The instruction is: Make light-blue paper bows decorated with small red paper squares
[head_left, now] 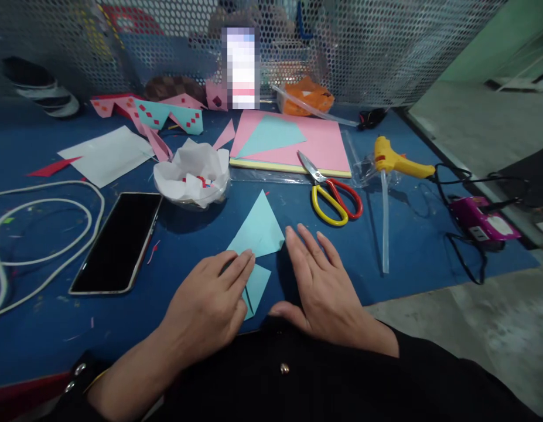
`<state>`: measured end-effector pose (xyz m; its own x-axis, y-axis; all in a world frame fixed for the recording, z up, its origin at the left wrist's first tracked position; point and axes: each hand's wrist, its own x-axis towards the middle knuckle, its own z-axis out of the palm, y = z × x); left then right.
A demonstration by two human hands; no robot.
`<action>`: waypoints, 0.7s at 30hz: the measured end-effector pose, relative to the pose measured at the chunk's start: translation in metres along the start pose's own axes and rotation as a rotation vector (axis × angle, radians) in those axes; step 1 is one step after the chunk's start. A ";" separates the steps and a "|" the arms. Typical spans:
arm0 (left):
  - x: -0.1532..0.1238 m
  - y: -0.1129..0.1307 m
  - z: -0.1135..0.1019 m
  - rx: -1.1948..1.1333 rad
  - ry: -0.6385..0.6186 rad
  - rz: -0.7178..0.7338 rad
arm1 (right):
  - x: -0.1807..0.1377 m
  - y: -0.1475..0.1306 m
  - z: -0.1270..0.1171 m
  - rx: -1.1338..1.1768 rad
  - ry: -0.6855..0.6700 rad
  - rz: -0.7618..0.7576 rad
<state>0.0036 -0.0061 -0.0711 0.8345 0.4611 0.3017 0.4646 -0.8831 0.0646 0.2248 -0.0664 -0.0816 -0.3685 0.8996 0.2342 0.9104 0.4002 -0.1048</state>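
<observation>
A light blue folded paper (257,231) lies on the blue table (43,316) in front of me, its point aimed away. My left hand (209,308) rests palm down on the paper's near part, fingertips pressing the fold. My right hand (321,281) lies flat on the table just right of the paper, fingers spread, its fingertips near the paper's right corner. Neither hand grips anything.
Red and yellow scissors (333,193) lie beyond my right hand, next to a pink and blue paper stack (324,146). A yellow glue gun (398,164) with its glue stick, a black phone (119,240), a bowl of paper scraps (194,176), white cable (47,234) and mesh fence surround.
</observation>
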 end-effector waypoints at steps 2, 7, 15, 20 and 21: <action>0.000 0.000 0.000 0.005 0.001 0.004 | 0.002 0.001 -0.001 0.056 -0.051 -0.128; 0.000 0.000 0.002 0.018 0.008 0.014 | 0.010 -0.001 0.001 0.108 -0.122 -0.164; 0.000 -0.001 0.002 0.010 0.031 0.021 | 0.017 0.000 0.007 0.070 -0.091 -0.136; 0.000 -0.002 0.004 0.010 0.035 0.023 | 0.016 0.011 -0.001 0.000 0.022 -0.184; 0.001 -0.002 0.004 0.006 0.039 0.025 | 0.016 0.014 -0.004 -0.031 0.060 -0.192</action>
<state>0.0046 -0.0038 -0.0747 0.8340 0.4348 0.3397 0.4455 -0.8938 0.0504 0.2320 -0.0471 -0.0757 -0.5244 0.7951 0.3045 0.8304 0.5566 -0.0233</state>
